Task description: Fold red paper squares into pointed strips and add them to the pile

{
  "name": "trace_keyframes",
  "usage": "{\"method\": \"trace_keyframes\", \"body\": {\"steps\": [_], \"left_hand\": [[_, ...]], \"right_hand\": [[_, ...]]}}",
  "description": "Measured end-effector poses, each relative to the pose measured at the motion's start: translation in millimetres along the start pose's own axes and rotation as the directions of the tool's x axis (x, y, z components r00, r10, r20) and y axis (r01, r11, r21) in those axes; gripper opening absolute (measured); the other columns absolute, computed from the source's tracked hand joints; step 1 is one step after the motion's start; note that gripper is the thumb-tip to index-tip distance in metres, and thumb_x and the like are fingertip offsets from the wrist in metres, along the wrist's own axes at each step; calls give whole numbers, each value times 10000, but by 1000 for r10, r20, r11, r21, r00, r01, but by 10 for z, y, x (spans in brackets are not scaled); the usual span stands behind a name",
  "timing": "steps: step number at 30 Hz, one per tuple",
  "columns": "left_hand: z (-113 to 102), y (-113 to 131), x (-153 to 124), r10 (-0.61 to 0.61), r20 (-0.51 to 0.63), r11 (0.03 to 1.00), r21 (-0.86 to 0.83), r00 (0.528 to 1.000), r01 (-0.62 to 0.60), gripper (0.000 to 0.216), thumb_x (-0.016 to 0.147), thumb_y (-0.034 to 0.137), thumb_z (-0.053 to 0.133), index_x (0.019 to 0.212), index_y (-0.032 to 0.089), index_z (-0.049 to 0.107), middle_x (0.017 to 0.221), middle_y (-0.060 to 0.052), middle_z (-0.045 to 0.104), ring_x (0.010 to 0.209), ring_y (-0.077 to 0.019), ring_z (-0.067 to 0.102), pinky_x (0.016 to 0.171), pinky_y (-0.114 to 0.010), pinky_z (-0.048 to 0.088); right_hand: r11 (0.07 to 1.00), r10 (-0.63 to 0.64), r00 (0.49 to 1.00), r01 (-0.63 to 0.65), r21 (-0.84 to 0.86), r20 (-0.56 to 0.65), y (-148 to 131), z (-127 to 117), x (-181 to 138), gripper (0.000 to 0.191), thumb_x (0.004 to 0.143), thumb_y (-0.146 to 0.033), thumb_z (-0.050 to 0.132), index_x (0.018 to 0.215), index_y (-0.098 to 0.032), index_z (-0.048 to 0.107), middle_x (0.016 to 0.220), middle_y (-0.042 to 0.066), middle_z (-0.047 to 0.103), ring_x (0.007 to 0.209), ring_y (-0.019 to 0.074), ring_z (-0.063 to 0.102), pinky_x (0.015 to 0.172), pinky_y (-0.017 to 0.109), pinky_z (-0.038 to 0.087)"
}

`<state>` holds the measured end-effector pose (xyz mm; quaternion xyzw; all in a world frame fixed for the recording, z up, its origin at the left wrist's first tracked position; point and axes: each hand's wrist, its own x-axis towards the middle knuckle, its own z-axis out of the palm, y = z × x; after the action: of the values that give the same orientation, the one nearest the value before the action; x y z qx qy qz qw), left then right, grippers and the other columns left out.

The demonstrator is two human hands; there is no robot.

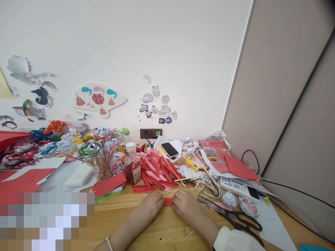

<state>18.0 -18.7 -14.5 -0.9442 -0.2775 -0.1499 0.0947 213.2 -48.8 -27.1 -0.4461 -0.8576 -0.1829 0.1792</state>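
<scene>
A short red paper strip [168, 202] lies flat near the tabletop between my two hands. My left hand [154, 203] closes its curled fingers on the strip's left end, and my right hand [182, 202] pinches the right end. Just beyond my fingers spreads a heap of red and pink paper strips [159, 170]. Another red strip [143, 189] rests at the near edge of that heap, close to my left hand. Black-handled scissors [230, 216] lie to the right of my right hand, blades pointing toward it. My fingertips are partly hidden.
The wooden table [167, 230] carries a bottle of red liquid [132, 167], a holder of wooden sticks [102, 167], paper flowers [91, 148], a phone [169, 150], a yellow glue gun [192, 163], a bead string [209, 186] and crumpled paper balls [229, 199]. A wall stands behind.
</scene>
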Motion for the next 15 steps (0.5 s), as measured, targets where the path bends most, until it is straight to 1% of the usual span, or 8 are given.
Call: {"method": "trace_keyframes", "body": {"steps": [1,3,5,7,9,11,13,15], "left_hand": [[-5,-4,3,-11,-2,1000,-26,1000,11,277,915,106,358,773,164,589,815,-29,598,743,-175,530,672,-282,423],[-11,-9,19,-77,-10,992,-96,997,76,298,915,113,339,767,170,591,827,-24,598,758,-166,534,694,-274,429],[-15,-22,48,-173,-4,973,-156,985,171,285,908,137,354,756,168,593,832,-33,605,774,-168,544,710,-274,435],[-20,-47,83,-275,29,945,-173,961,276,252,893,166,392,754,159,602,822,-50,623,783,-183,562,713,-286,438],[-32,-76,111,-355,68,920,-155,932,361,230,881,188,424,759,152,615,807,-62,642,785,-200,581,712,-302,439],[-47,-92,124,-405,92,903,-116,910,414,222,877,197,437,773,150,626,817,-68,654,792,-211,595,713,-314,440],[-56,-82,123,-437,80,896,-53,896,442,205,874,189,445,800,142,630,847,-82,655,819,-227,598,734,-337,442],[-56,-46,115,-426,40,904,-15,904,427,186,870,176,451,824,137,627,877,-97,646,857,-244,585,760,-360,437]], "right_hand": [[1000,11,1000,-11,17,-10,-1,9,0,130,816,-123,580,697,-161,616,693,34,593,704,173,513,589,278,365],[995,64,998,-63,81,-18,0,11,5,115,812,-111,566,719,-163,611,727,36,597,732,174,526,621,274,384],[971,179,984,-177,160,-1,6,-6,15,94,804,-120,571,730,-169,604,779,31,601,772,169,536,663,268,394],[921,324,945,-325,217,40,17,-26,29,97,800,-145,578,708,-174,592,805,22,596,792,165,539,684,263,391],[870,427,900,-434,233,81,24,-38,46,121,795,-178,584,674,-178,580,794,15,588,782,165,539,680,264,380],[842,482,871,-492,222,100,21,-41,64,132,784,-198,592,654,-181,575,782,15,585,773,173,537,678,272,371],[831,509,855,-519,200,100,7,-42,79,134,769,-202,603,641,-182,571,779,23,588,777,187,538,685,286,368],[822,531,842,-538,186,92,-10,-47,87,124,755,-200,617,641,-182,571,777,33,592,782,203,539,690,300,369]]}}
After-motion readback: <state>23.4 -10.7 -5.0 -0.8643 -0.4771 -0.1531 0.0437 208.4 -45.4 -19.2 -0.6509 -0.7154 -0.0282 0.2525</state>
